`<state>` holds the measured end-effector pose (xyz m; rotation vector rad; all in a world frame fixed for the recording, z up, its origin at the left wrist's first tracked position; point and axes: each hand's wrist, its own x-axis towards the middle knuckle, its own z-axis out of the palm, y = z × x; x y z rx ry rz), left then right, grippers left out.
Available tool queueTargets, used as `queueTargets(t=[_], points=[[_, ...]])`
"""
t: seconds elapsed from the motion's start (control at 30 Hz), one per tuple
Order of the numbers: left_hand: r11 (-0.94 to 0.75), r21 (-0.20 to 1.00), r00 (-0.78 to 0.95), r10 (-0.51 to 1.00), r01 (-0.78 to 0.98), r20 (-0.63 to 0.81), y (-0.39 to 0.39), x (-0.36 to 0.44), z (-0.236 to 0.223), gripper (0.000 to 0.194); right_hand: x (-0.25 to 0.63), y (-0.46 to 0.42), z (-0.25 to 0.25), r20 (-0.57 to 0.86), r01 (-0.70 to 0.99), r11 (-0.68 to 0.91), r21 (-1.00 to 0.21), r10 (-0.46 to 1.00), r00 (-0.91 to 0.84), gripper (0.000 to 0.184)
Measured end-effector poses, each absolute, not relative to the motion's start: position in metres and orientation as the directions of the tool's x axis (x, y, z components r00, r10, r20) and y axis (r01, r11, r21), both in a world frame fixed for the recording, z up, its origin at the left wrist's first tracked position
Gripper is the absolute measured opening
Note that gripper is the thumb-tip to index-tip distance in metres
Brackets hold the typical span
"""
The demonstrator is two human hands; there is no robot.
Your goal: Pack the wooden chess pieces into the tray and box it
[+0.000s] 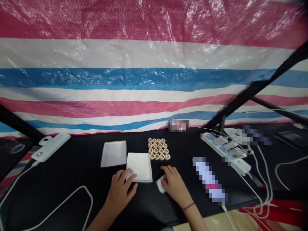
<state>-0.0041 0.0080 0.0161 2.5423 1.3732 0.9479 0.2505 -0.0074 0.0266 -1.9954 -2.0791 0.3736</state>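
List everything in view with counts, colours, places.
Striped sheet: 1, red-white-blue, background
Frame bars: several, black, sides
Table: 1, black, foreground
Round pieces: 16, cream, red or black marks, centre
Shallow trays: 2, whitish, left of the pieces
Packet: 1, whitish, front centre
Corded bar: 1, white, left
Power strip: 1, white, right
Cables: several, white, both sides
Pixelated objects: several, mixed, back and right
Vessel: 1, clear, far left
Fabric: 1, red, bottom right
Wristband: 1, red, right wrist
Left hand: 1, bare, on nearer tray
Right hand: 1, bare, on packet
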Motion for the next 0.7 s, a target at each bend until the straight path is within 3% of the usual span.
queueTargets(t=[0.13, 0.27, 0.4, 0.53, 0.6, 0.7], points=[[-0.600, 0.368, 0.433, 0.785, 0.711, 0.442, 0.007, -0.008, 0.016, 0.018, 0.250, -0.007, 0.034, -0.021, 0.933, -0.009, -0.360, 1.000, 0.002, 0.013], [-0.610, 0.372, 0.487, 0.788, 0.700, 0.377, 0.001, -0.007, 0.018, 0.022, 0.260, -0.007, 0.046, -0.044, 0.817, -0.004, -0.577, 0.999, -0.026, 0.012], [-0.613, 0.372, 0.517, 0.789, 0.697, 0.332, -0.006, -0.006, 0.019, 0.024, 0.265, -0.003, 0.062, -0.088, 0.471, -0.045, -0.881, 0.994, -0.070, 0.005], [-0.633, 0.353, 0.554, 0.774, 0.689, 0.307, -0.009, -0.007, 0.021, 0.025, 0.247, 0.010, 0.065, -0.151, 0.168, -0.128, -0.978, 0.979, -0.134, 0.020], [-0.641, 0.351, 0.567, 0.768, 0.683, 0.299, -0.010, -0.007, 0.022, 0.024, 0.230, 0.017, 0.059, -0.132, 0.147, -0.110, -0.983, 0.980, -0.148, 0.021], [-0.636, 0.370, 0.565, 0.772, 0.678, 0.291, -0.013, -0.007, 0.022, 0.025, 0.205, 0.019, 0.046, -0.051, 0.369, -0.026, -0.929, 0.997, -0.059, 0.029]])
